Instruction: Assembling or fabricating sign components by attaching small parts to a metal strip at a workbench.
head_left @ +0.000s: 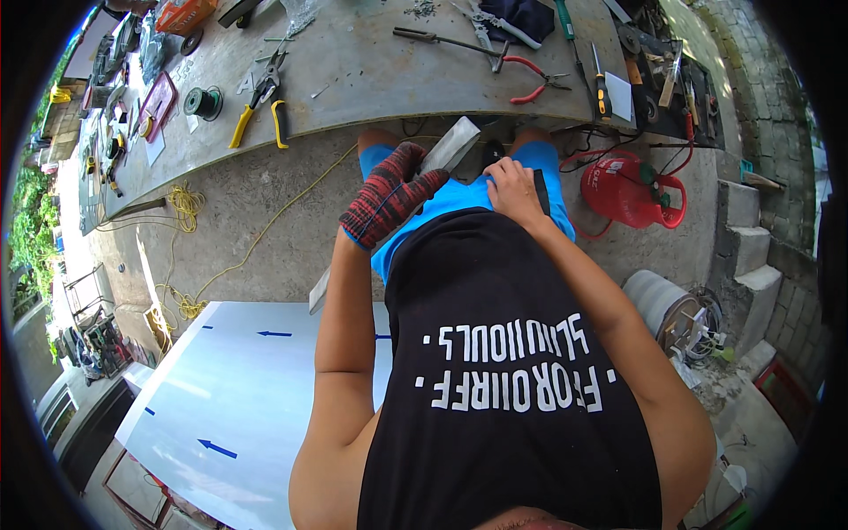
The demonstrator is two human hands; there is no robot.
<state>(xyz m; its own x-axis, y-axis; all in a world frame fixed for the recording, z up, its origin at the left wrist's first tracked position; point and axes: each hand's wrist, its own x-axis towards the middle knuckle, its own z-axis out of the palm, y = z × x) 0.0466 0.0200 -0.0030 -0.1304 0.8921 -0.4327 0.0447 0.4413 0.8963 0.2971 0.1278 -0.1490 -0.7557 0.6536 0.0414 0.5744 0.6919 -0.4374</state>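
My left hand, in a red-and-black knit glove, is closed around a long, flat grey metal bar. The bar slants from near the bench edge down behind my left forearm, where its other end shows beside the white sheet. My bare right hand rests on my blue shorts, fingers loosely bent and slightly apart, with nothing visible in them. Just beyond my hands, on the bench, lie yellow-handled pliers and red-handled pliers.
A red gas cylinder with hoses stands right of my legs, near concrete steps. A large white sheet lies behind me at left. Yellow cord crosses the floor. A green spool and scattered tools sit on the bench.
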